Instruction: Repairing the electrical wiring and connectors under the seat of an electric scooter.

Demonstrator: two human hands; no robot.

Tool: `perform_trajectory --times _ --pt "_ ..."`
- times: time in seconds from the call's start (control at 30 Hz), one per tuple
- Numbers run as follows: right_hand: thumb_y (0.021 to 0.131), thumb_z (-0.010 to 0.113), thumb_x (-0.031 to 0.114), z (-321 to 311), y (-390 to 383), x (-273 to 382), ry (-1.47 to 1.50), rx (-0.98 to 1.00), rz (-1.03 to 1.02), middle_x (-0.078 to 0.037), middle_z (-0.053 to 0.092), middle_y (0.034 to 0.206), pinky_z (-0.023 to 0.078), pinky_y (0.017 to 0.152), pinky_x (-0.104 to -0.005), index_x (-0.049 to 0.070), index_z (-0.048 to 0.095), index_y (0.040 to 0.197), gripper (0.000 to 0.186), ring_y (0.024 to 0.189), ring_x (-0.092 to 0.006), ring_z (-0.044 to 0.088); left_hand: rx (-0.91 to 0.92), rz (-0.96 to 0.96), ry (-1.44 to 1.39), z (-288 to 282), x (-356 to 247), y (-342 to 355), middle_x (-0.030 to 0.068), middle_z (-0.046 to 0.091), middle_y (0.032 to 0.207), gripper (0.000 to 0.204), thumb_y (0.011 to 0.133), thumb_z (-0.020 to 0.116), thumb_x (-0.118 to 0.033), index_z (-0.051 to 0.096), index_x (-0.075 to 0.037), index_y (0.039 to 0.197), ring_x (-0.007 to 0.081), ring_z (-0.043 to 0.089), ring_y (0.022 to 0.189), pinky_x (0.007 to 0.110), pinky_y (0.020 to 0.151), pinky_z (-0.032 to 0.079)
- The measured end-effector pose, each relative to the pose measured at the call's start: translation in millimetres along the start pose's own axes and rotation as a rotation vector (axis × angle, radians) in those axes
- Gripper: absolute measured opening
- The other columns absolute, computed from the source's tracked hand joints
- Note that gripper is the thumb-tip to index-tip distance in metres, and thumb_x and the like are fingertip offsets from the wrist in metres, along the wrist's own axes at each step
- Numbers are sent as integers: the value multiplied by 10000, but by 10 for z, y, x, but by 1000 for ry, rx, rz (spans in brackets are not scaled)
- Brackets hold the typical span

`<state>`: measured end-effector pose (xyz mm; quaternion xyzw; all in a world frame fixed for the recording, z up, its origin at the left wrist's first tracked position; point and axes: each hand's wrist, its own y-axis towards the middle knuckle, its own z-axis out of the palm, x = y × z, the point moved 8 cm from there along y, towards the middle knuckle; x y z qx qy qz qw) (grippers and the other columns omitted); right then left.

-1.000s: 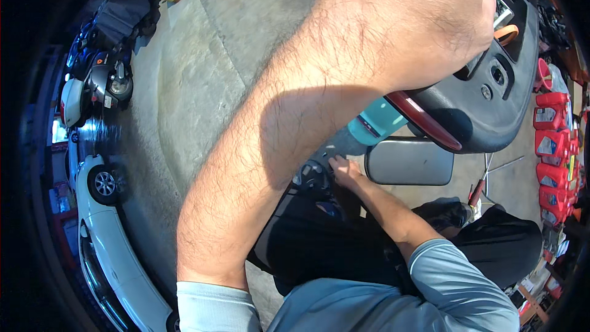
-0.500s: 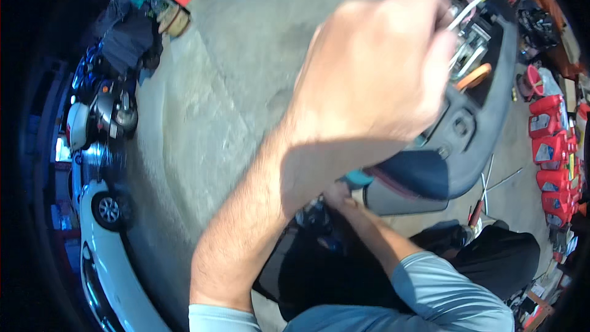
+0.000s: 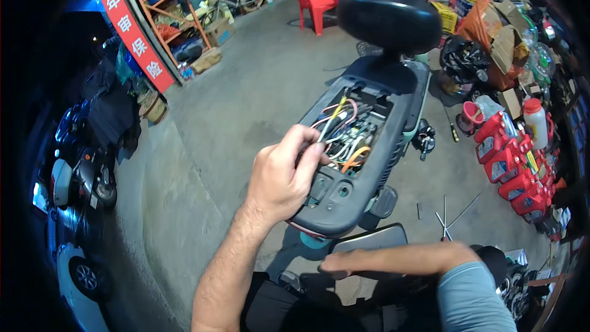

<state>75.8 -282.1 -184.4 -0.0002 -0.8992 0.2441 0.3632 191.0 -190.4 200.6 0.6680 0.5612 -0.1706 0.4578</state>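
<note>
An electric scooter (image 3: 381, 175) stands before me with its under-seat compartment uncovered. Inside lies a tangle of wires (image 3: 353, 132) in white, black and pink, with an orange loop (image 3: 355, 158) near the close end. My left hand (image 3: 283, 172) is over the compartment's left edge, thumb and fingers pinched on the shaft of what looks like a thin screwdriver (image 3: 338, 110), its yellow end pointing away from me. Low in front of my body, my right hand (image 3: 338, 264) is beside a flat grey panel (image 3: 375, 240); its fingers are too blurred to make out.
The scooter's black seat (image 3: 390, 21) rises at the far end. On the floor to the right are a four-way wheel wrench (image 3: 447, 224), another screwdriver (image 3: 455, 130) and red jugs (image 3: 498, 154). A red chair (image 3: 312, 6) stands behind; a parked white car (image 3: 70, 270) is left.
My left hand has come down and away from my face to the scooter's compartment, still holding the screwdriver. The view has tilted up, and the right forearm now lies more level.
</note>
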Motion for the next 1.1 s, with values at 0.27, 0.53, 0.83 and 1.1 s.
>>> perform_trajectory --times 0.27,0.53,0.83,1.1 --pt "817 674 89 -1921 -2446 0 94 -562 160 -120 738 881 551 744 -371 30 715 927 132 818 -258 703 -13 -25 4 -71 31 -32 77 699 896 124 1015 544 -68 613 33 1032 113 651 861 250 791 501" --pt "913 697 74 -2243 -4174 -684 657 -1199 336 -1 622 775 445 543 -239 4 664 1015 128 619 -63 541 -50 -5 83 -67 162 40 -69 522 854 120 1029 573 -119 616 -9 1052 9 428 731 179 637 335" --pt "862 723 108 -2180 -4271 -719 574 -1328 294 -19 651 792 485 550 -273 8 680 961 147 627 -80 571 -40 35 152 -184 113 20 -19 578 898 116 1023 561 -90 619 6 1052 49 507 796 207 720 426" --pt "849 683 76 -2177 -4208 -588 530 -1297 311 17 604 735 456 527 -230 24 650 896 78 632 -56 563 -30 42 230 -152 -83 123 -23 597 814 101 972 623 -94 653 -4 1006 56 546 756 221 696 455"
